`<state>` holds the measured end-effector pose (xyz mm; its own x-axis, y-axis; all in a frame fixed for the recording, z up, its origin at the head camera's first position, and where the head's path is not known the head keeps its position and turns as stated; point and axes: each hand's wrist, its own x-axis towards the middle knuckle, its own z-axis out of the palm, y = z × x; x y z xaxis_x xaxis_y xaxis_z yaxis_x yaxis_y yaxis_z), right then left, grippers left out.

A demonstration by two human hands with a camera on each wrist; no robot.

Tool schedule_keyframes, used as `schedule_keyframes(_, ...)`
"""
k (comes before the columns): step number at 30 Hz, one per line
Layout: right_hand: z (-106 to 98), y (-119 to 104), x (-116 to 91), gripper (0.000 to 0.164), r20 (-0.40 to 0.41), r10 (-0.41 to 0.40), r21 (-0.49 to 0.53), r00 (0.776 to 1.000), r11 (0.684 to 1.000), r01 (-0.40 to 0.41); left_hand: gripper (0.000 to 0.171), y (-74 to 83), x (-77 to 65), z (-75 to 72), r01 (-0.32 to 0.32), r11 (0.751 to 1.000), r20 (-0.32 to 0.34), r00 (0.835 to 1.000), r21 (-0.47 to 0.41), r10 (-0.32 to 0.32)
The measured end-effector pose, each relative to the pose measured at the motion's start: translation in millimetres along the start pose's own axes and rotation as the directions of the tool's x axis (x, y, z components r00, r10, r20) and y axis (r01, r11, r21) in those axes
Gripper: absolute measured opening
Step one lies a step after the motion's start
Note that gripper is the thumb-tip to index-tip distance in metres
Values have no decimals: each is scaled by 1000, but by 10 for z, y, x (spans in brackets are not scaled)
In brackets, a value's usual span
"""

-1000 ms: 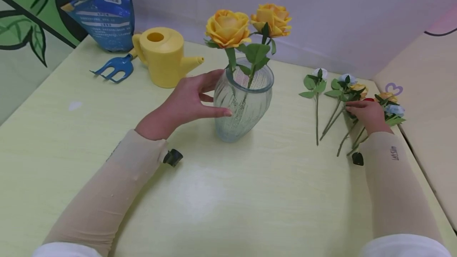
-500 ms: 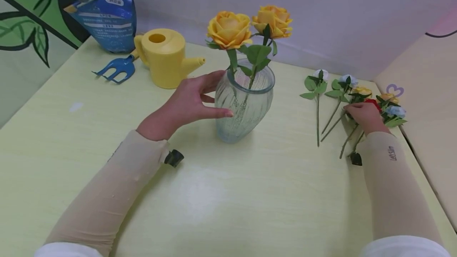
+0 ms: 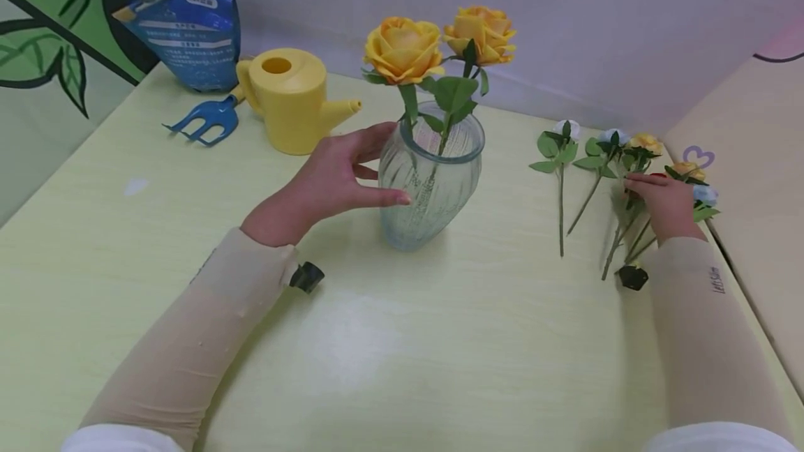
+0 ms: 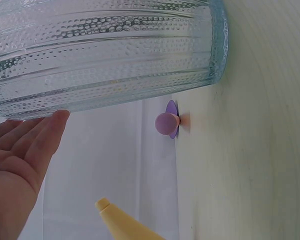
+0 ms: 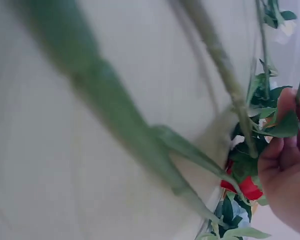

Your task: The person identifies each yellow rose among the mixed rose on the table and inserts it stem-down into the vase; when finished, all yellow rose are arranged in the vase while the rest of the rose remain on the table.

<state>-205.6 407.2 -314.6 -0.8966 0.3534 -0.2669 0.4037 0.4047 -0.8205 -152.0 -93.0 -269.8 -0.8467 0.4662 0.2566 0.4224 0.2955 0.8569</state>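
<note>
My left hand (image 3: 326, 183) holds the side of a clear ribbed glass vase (image 3: 440, 190), thumb across its front and fingers behind. Two yellow roses (image 3: 403, 51) with green leaves stand in the vase. At the right, my right hand (image 3: 671, 204) pinches the stem of another yellow rose (image 3: 645, 144), its bloom just beyond the fingertips. Under and beside that hand lie several more flowers; the red rose (image 5: 250, 189) is mostly hidden by it in the head view. Two blooms, a white rose (image 3: 567, 130) and a pale blue rose (image 3: 613, 137), lie to its left.
A yellow watering can (image 3: 292, 103) stands left of the vase, its spout towards it. Behind the can are a blue hand fork (image 3: 210, 119) and a clipped blue bag (image 3: 195, 40). A purple heart shape (image 3: 698, 156) is at the right table edge.
My right hand has shifted right, and the yellow rose has moved with it, its stem leaving the spot beside the pale blue rose. The left hand and vase have stayed put.
</note>
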Motion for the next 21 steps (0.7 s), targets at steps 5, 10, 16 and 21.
schedule_keyframes(5,-24,-82,-72,28,6,20,425,1000,905,-21,82,-5,4,-3,0,1000,-6,1000,5,0)
schedule_keyframes(10,-18,-148,-131,33,18,0,511,1000,859,-9,82,0,3,1,-2,1000,-8,1000,-4,2)
schedule_keyframes(16,57,-284,-185,45,24,-58,573,998,819,33,81,-3,0,3,-7,1000,-9,1000,-5,7)
schedule_keyframes(21,180,-478,-240,59,33,-78,622,996,782,41,81,-1,-1,2,-7,1000,-7,1000,-6,7)
